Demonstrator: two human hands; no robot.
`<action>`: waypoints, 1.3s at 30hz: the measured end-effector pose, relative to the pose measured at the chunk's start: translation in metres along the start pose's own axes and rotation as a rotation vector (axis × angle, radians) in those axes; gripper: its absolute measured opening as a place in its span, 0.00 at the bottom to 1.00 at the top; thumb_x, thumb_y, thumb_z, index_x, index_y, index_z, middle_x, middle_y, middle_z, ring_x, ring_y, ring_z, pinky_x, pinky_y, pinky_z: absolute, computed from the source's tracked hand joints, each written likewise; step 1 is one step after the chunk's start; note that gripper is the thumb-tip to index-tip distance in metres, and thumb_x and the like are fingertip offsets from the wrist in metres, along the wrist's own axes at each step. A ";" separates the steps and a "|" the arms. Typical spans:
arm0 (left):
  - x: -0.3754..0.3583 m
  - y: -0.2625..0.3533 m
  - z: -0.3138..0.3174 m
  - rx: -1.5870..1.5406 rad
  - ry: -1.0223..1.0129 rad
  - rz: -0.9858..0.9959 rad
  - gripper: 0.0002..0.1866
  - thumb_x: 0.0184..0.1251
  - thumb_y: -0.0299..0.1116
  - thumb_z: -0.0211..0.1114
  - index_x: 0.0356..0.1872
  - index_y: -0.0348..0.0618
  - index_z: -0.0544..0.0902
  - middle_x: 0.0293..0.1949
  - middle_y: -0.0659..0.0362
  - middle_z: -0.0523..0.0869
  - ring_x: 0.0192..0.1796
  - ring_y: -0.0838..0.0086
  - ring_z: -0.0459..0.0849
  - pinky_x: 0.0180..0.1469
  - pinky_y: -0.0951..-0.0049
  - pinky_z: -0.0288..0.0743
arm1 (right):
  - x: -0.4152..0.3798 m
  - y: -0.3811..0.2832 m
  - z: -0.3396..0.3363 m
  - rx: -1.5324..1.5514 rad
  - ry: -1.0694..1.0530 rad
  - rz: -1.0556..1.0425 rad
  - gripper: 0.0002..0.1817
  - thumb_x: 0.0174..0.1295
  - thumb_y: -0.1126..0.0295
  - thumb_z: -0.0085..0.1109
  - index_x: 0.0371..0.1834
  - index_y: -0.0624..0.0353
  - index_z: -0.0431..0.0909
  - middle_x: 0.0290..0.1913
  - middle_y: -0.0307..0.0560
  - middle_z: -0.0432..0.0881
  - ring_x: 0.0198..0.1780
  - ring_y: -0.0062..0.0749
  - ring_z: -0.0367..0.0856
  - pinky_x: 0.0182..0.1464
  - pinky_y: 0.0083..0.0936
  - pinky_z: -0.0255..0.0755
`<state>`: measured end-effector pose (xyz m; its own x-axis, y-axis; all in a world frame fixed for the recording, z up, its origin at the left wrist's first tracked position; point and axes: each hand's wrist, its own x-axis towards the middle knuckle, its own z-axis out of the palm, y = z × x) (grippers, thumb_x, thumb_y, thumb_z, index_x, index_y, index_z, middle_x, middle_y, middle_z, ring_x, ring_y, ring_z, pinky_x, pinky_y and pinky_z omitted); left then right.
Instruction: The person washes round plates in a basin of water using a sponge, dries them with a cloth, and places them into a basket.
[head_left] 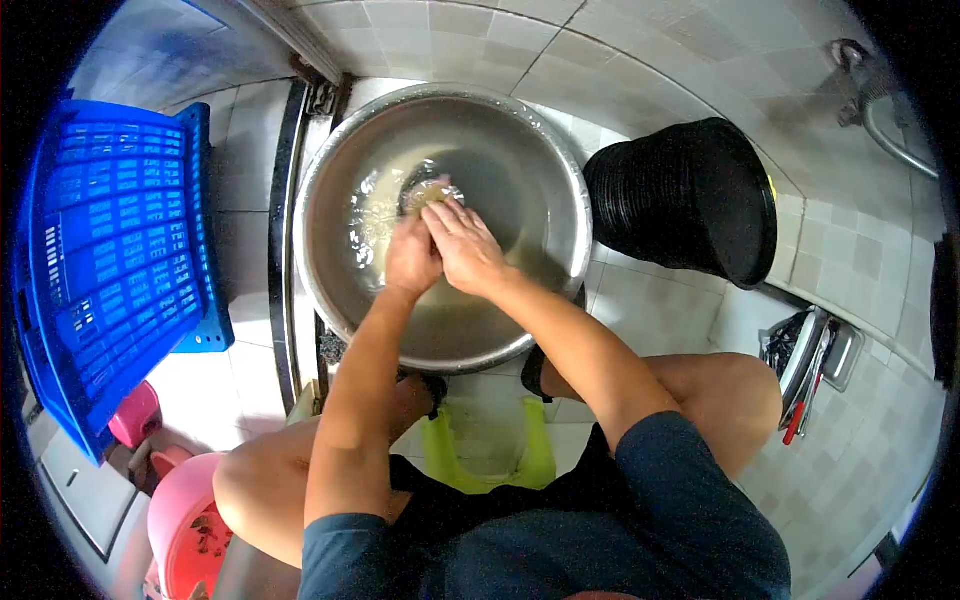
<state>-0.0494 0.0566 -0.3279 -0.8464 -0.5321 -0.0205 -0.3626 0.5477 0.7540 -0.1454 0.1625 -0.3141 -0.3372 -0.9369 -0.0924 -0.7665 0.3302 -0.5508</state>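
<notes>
In the metal basin (325, 235), a tan item (431, 193), blurred, was shown just beyond the right hand (464, 246), the nearer of 2; its long axis was indistinct. The left hand (411, 257) was set against the right; whether anything was grasped could not be told.

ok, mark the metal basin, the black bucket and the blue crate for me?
Metal basin (329, 220): head view, bare inner wall, left side of the picture.
Black bucket (645, 205): head view, ribbed outer side.
Blue crate (122, 225): head view, middle of the slotted face.
</notes>
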 end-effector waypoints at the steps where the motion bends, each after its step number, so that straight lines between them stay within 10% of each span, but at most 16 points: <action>1: -0.004 -0.007 0.007 0.030 -0.012 0.064 0.23 0.56 0.24 0.64 0.56 0.36 0.81 0.53 0.42 0.84 0.53 0.44 0.82 0.61 0.52 0.75 | 0.002 0.004 0.000 -0.012 -0.070 0.044 0.33 0.66 0.73 0.50 0.77 0.65 0.62 0.80 0.59 0.61 0.82 0.54 0.55 0.81 0.49 0.51; 8: -0.029 -0.021 0.029 0.199 0.219 -0.538 0.20 0.58 0.23 0.64 0.53 0.32 0.79 0.59 0.38 0.80 0.60 0.45 0.79 0.63 0.52 0.74 | 0.004 0.032 0.006 -0.371 -0.213 0.149 0.37 0.70 0.50 0.55 0.78 0.59 0.65 0.79 0.52 0.66 0.82 0.59 0.52 0.81 0.67 0.34; 18: -0.029 -0.050 0.039 0.017 0.078 -1.013 0.16 0.58 0.35 0.72 0.40 0.30 0.86 0.45 0.35 0.88 0.53 0.43 0.87 0.58 0.53 0.79 | 0.018 0.056 -0.031 -0.827 -0.626 0.171 0.36 0.75 0.42 0.44 0.66 0.65 0.80 0.80 0.58 0.60 0.83 0.56 0.46 0.78 0.54 0.46; 24: -0.039 -0.075 0.052 0.027 0.130 -0.931 0.16 0.58 0.34 0.69 0.43 0.32 0.87 0.45 0.36 0.89 0.51 0.42 0.87 0.58 0.53 0.80 | -0.042 0.017 -0.016 -0.657 -0.805 0.175 0.38 0.79 0.41 0.34 0.63 0.65 0.82 0.74 0.57 0.69 0.76 0.54 0.60 0.74 0.51 0.52; 32: -0.073 -0.166 0.063 -0.287 -0.199 -0.698 0.19 0.64 0.35 0.62 0.47 0.28 0.85 0.42 0.38 0.89 0.48 0.52 0.89 0.54 0.58 0.80 | -0.030 -0.005 0.034 -0.204 -0.500 -0.105 0.30 0.76 0.50 0.47 0.65 0.67 0.78 0.78 0.58 0.66 0.80 0.52 0.59 0.80 0.51 0.49; 39: -0.026 -0.043 0.001 -0.492 -0.107 -1.052 0.15 0.63 0.36 0.64 0.39 0.31 0.86 0.31 0.49 0.88 0.39 0.64 0.90 0.44 0.63 0.83 | 0.041 0.009 0.030 -0.294 -0.465 -0.086 0.34 0.76 0.55 0.47 0.80 0.61 0.59 0.82 0.58 0.57 0.83 0.49 0.55 0.83 0.52 0.41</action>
<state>-0.0120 0.0477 -0.3611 -0.2553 -0.5045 -0.8248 -0.7349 -0.4531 0.5045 -0.1491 0.1237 -0.3477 -0.0409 -0.8920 -0.4502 -0.9232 0.2060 -0.3243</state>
